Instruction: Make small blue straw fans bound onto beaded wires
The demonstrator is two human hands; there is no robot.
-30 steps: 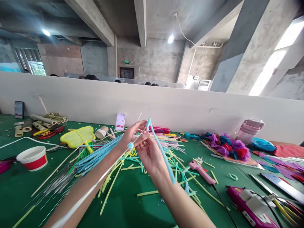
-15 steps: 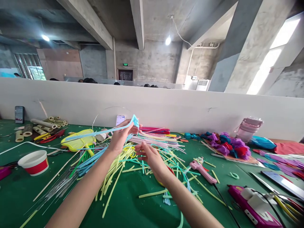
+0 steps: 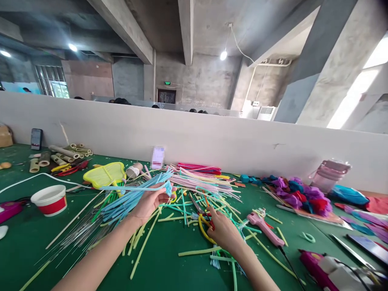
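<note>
In the head view, my left hand (image 3: 153, 201) is closed on a light-blue pipe cleaner (image 3: 130, 188). Its folded end (image 3: 167, 187) sticks up at my fingertips, and its long part points left above a bundle of blue pipe cleaners (image 3: 123, 208). My right hand (image 3: 224, 228) grips the yellow-and-red handles of scissors (image 3: 203, 232), low over the table. Their grey blades point up and left among scattered green and yellow cut pieces (image 3: 222, 200). My fingers partly hide the handles.
A pink hot glue gun (image 3: 265, 229) lies to the right, its cord running forward. Further right are a magenta power strip (image 3: 315, 268) and purple, red and blue petals (image 3: 303, 194). On the left stand a paper cup (image 3: 50, 200) and a yellow net-like piece (image 3: 104, 174). A white partition (image 3: 212, 137) closes the back.
My left hand has lowered with the blue pipe cleaner. My right hand, empty before, has moved down and right and taken hold of the scissors. The view has turned slightly left.
</note>
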